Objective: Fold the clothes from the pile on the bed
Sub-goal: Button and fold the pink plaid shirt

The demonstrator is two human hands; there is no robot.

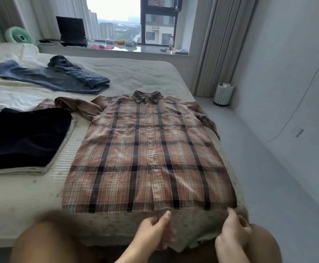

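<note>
No legible text, label, brand, number or sign is found on any surface in the head view. The label on the bottle (171, 43) at the window sill (151, 50) is seen only as a red band; its lettering is too small to be read.

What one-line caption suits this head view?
Plaid shirt laid flat, buttoned side up, on the bed; both hands, left and right, at its hem.
</note>
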